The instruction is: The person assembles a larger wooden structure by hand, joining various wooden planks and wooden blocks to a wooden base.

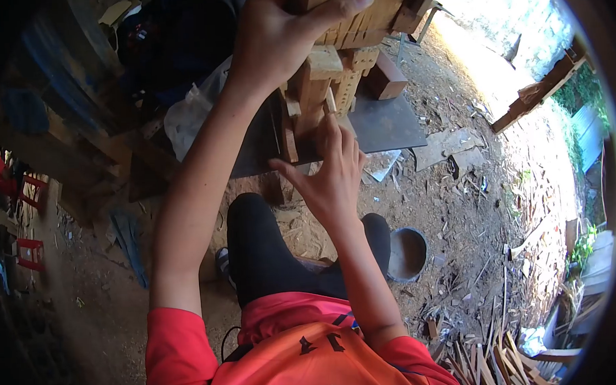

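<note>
At the top, my left hand (pixel 272 41) is on a slatted wooden block (pixel 366 24), its thumb laid across the near face; its other fingers are mostly hidden. Below the block stand a pale upright wooden piece (pixel 313 97) and a wooden piece with rows of small holes (pixel 348 86). My right hand (pixel 331 181) is under them, thumb spread away to the left. Its index fingertip touches a small light wooden strip (pixel 330 101) between the upright pieces. The hand is open and grips nothing that I can see.
A dark board (pixel 390 125) lies under the wood, with a brown block (pixel 384 78) on it. Left of it is a clear plastic bag (pixel 193 118). A round bucket (pixel 406 255) stands by my right knee. Wood scraps (pixel 487 359) lie at lower right. A person in red (pixel 2 169) is far left.
</note>
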A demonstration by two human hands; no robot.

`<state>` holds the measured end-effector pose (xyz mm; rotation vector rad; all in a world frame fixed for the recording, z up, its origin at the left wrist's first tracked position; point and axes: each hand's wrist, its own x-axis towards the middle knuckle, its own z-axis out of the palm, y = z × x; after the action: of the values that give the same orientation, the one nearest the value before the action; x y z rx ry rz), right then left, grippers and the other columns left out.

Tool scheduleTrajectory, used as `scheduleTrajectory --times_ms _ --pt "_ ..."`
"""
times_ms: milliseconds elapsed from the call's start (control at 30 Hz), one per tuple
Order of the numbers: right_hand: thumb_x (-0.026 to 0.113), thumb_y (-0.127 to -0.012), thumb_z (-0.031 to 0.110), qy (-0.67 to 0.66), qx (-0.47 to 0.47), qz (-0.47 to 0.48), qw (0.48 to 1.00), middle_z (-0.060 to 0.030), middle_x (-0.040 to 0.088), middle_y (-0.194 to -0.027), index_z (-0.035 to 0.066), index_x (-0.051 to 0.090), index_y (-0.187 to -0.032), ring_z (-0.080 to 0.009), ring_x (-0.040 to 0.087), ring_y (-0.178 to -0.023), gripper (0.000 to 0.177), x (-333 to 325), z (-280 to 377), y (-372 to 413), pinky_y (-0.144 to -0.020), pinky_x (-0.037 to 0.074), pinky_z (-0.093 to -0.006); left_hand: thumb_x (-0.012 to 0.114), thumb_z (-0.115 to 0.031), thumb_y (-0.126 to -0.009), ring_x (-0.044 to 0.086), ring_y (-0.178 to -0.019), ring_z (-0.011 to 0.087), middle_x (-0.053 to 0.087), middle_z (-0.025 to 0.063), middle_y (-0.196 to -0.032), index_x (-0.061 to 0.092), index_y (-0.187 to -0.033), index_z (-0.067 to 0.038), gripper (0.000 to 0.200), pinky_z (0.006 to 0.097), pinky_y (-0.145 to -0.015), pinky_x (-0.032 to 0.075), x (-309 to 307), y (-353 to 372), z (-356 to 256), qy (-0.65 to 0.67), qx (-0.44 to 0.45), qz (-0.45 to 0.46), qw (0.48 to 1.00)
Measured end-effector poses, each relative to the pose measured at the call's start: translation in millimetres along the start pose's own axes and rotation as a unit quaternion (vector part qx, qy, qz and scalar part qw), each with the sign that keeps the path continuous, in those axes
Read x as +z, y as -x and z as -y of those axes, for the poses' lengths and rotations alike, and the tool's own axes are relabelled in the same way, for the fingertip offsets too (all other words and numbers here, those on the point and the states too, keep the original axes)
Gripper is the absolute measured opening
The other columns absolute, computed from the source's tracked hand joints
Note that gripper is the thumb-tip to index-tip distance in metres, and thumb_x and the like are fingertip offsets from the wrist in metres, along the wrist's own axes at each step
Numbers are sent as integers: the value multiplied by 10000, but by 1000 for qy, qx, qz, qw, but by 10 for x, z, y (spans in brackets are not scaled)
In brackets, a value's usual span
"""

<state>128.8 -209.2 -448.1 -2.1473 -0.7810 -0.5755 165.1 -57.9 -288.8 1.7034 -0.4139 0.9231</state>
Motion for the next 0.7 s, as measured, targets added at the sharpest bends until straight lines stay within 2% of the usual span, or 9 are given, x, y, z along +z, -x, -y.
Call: scheduleTrajectory --times_ms 100,200,267,333,400,433,467,567,700 --pt "875 -798 440 -59 -51 -6 997 -195 561 -1311 14 403 -1558 -350 556 -1199 991 -233 -67 -41 -1038 413 -466 797 -362 -961 714 -959 156 749 80 -1039 724 -1149 -15 402 349 -869 581 45 16 -87 26 2 -14 1000" --pt "835 -846 400 -186 -35 -12 982 -194 563 -1321 27 443 -1537 -332 561 -1199 878 -496 -168 -135 -1036 437 -456 803 -359 -956 707 -987 169 732 90 -1083 690 -1185 -2 439 358 -887 580 42 13 -92 40 9 -11 999" --pt "786 -889 285 -251 3 -65 966 -176 587 -1290 30 506 -1471 -309 586 -1150 695 -539 -252 -307 -1011 459 -447 810 -377 -948 699 -1010 191 702 111 -1121 622 -1262 14 535 370 -898 582 19 -8 72 24 19 -14 999" --pt "777 -887 251 -211 19 -96 973 -182 592 -1283 30 493 -1472 -315 594 -1160 687 -549 -328 -562 -1015 457 -444 832 -388 -913 724 -991 168 744 97 -1103 683 -1216 25 533 322 -885 573 7 11 66 -15 16 -20 1000" --pt "775 -880 237 -165 -37 -112 979 -197 584 -1291 36 470 -1486 -339 590 -1191 708 -453 -477 -805 -1038 442 -451 854 -378 -885 738 -947 150 772 88 -1057 728 -1153 34 507 290 -861 571 54 -5 4 -20 13 -37 999" --pt "786 -852 223 -147 -74 -94 982 -211 576 -1307 41 428 -1511 -369 569 -1239 771 -419 -549 -911 -1062 422 -476 865 -361 -876 740 -914 143 779 86 -1020 742 -1114 37 480 281 -843 572 94 -1 -38 -8 10 -53 999" --pt "790 -841 219 -138 -63 -73 986 -214 574 -1310 45 419 -1516 -377 561 -1250 789 -379 -583 -954 -1065 417 -481 877 -345 -866 743 -881 137 787 84 -983 756 -1075 41 455 272 -824 574 116 9 -70 5 4 -70 998" --pt "801 -797 199 -134 -23 -4 991 -224 569 -1316 67 362 -1547 -408 534 -1282 879 -247 -622 -994 -1077 401 -498 865 -332 -882 733 -918 126 779 95 -1028 740 -1132 33 460 276 -838 573 114 6 -111 -7 -27 -62 998" --pt "801 -797 192 -154 -1 5 988 -222 571 -1316 78 352 -1553 -418 535 -1280 887 -169 -609 -940 -1071 403 -503 855 -335 -891 731 -911 128 774 95 -1027 736 -1131 28 451 277 -847 572 118 4 -149 -10 -34 -58 998"
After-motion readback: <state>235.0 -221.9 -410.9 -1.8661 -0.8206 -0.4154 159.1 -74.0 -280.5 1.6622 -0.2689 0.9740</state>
